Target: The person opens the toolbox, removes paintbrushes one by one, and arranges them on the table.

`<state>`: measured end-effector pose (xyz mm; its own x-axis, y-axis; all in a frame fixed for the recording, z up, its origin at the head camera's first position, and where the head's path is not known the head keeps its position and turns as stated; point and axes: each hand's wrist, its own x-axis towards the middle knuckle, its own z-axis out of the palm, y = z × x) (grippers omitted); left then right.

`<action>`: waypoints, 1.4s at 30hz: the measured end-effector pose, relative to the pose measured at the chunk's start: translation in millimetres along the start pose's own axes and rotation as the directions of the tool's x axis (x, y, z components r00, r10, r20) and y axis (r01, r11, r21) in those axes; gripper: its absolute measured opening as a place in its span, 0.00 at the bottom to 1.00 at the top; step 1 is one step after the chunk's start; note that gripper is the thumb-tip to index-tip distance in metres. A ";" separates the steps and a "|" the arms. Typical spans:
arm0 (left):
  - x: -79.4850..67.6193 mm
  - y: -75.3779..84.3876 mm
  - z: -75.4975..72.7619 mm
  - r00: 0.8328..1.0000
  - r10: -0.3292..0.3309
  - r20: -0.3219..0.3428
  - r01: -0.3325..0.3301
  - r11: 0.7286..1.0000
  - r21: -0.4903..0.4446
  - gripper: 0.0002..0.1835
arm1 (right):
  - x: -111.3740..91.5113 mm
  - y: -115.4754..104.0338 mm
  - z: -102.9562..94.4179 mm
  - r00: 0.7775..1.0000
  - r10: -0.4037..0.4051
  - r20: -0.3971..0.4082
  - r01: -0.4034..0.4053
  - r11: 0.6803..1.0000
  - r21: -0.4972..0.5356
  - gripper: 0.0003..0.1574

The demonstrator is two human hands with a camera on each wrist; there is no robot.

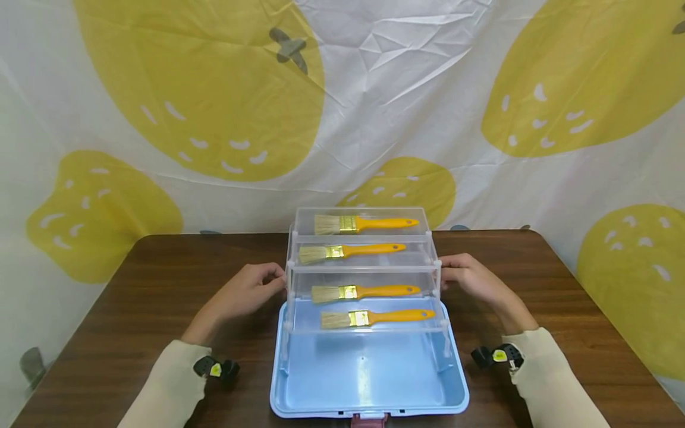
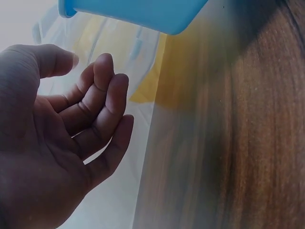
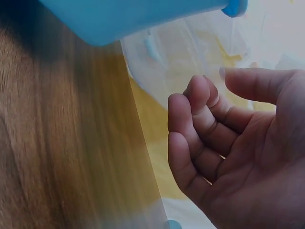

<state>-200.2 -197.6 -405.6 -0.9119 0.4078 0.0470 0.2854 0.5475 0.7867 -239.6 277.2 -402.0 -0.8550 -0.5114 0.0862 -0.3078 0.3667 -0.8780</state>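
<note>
A light blue box (image 1: 316,380) stands unfolded at the table's front, its clear plastic trays (image 1: 374,260) raised in tiers above its back half. Several paintbrushes with yellow handles lie across the tiers, bristles to the left: a top brush (image 1: 386,223), a second brush (image 1: 373,248), a third (image 1: 387,290) and a lowest one (image 1: 402,315). My left hand (image 1: 247,290) is at the trays' left side, thumb apart from its loosely bent fingers in the left wrist view. Opposite it, my right hand (image 1: 473,278) has its fingertips by the right side, similarly relaxed. Whether either touches the plastic, I cannot tell.
Under the box is a dark wooden table (image 1: 214,261). A white cloth (image 1: 369,119) with large yellow fruit prints hangs behind its back edge. At the box's front edge is a reddish-brown latch (image 1: 369,422). Inside, the blue base holds nothing visible.
</note>
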 end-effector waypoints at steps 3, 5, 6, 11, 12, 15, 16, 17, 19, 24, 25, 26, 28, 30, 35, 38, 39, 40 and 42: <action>1.0 -0.1 0.4 1.000 -0.009 0.002 0.009 1.000 0.006 0.09 | 0.6 -0.8 0.7 1.000 0.025 0.009 -0.025 0.999 0.021 0.13; 1.3 -0.2 0.9 1.000 -0.012 0.004 0.012 1.000 0.008 0.09 | 0.7 -1.7 1.5 0.999 0.051 0.014 -0.052 0.998 0.042 0.14; 1.3 -0.1 1.1 1.000 -0.015 0.004 0.014 1.000 0.009 0.09 | 0.6 -2.1 1.9 0.997 0.071 0.014 -0.072 0.996 0.056 0.14; 1.2 0.5 2.2 1.000 -0.019 0.001 0.019 1.000 0.000 0.10 | 1.8 -1.7 4.8 0.991 0.134 0.007 -0.133 0.983 0.122 0.13; 1.1 0.8 2.5 1.000 -0.021 -0.002 0.021 1.000 0.001 0.10 | 2.1 -1.1 5.5 0.990 0.141 0.005 -0.140 0.981 0.132 0.13; 1.2 1.3 3.7 0.999 -0.031 -0.008 0.031 1.000 0.004 0.10 | 2.8 0.9 6.7 0.989 0.151 0.003 -0.150 0.978 0.145 0.12; 1.3 1.2 4.1 0.999 -0.034 -0.010 0.034 0.999 0.006 0.10 | 2.9 1.5 7.0 0.988 0.156 0.001 -0.155 0.977 0.147 0.12; 1.5 1.3 4.5 0.999 -0.038 -0.012 0.038 0.999 0.008 0.10 | 3.0 1.9 7.2 0.987 0.161 -0.001 -0.159 0.976 0.149 0.11; 1.9 0.9 5.3 0.999 -0.044 -0.016 0.044 0.999 0.014 0.10 | 3.0 2.4 7.4 0.985 0.170 -0.003 -0.168 0.975 0.145 0.11; 3.5 0.0 7.1 0.998 -0.050 -0.028 0.051 0.998 0.023 0.11 | 3.4 2.6 7.6 0.983 0.183 -0.006 -0.181 0.974 0.133 0.11; 3.7 -0.1 7.3 0.998 -0.051 -0.030 0.052 0.998 0.023 0.11 | 3.5 2.8 7.6 0.983 0.182 -0.003 -0.180 0.975 0.132 0.11; 3.9 -0.2 7.5 0.998 -0.052 -0.031 0.053 0.998 0.022 0.11 | 3.7 2.9 7.5 0.983 0.184 -0.004 -0.182 0.974 0.132 0.12; 4.3 -0.8 7.9 0.998 -0.052 -0.030 0.053 0.998 0.020 0.11 | 3.9 3.6 7.4 0.982 0.188 -0.005 -0.185 0.974 0.132 0.12; 4.7 -1.8 8.2 0.998 -0.052 -0.029 0.053 0.998 0.022 0.11 | 4.1 4.4 7.5 0.982 0.190 -0.003 -0.188 0.975 0.121 0.13; 6.0 -4.4 8.9 0.999 -0.050 -0.022 0.050 0.998 0.039 0.11 | 4.7 7.3 7.2 0.979 0.203 0.002 -0.203 0.976 0.077 0.14; 6.5 -5.1 9.4 0.998 -0.051 -0.021 0.052 0.998 0.047 0.11 | 5.1 8.7 6.8 0.977 0.213 0.006 -0.213 0.975 0.059 0.14; 6.7 -5.3 9.6 0.998 -0.053 -0.020 0.054 0.997 0.050 0.11 | 5.2 9.0 6.7 0.976 0.216 0.008 -0.216 0.975 0.053 0.14; 6.7 -5.6 9.8 0.998 -0.055 -0.019 0.056 0.997 0.052 0.11 | 5.2 9.6 6.5 0.976 0.216 0.011 -0.216 0.975 0.049 0.15; 7.1 -6.4 10.4 0.998 -0.061 -0.018 0.062 0.996 0.059 0.11 | 5.1 10.3 6.4 0.976 0.218 0.018 -0.218 0.975 0.041 0.15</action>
<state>-205.3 -190.6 -416.7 -0.9327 0.3604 0.0104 0.2456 0.6140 0.7502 -244.5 273.4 -413.6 -0.8940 -0.4330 -0.1154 -0.0964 0.4372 -0.8942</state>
